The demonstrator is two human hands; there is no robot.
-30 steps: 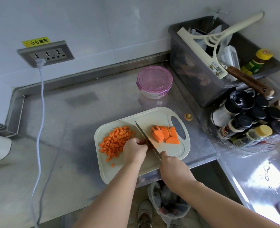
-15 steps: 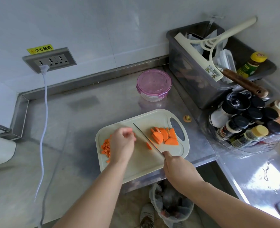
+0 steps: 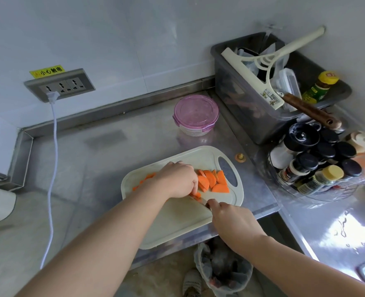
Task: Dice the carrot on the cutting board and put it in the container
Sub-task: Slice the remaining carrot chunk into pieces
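Left hand (image 3: 177, 181) holds down carrot slices (image 3: 213, 181), right hand (image 3: 234, 220) grips the knife (image 3: 201, 201); mid-dicing, I judge the next chop needs them steadied.

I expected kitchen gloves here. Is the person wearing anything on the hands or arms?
No. The left hand and right hand are bare: no gloves, rings or watch show. No sleeves reach into the picture either.
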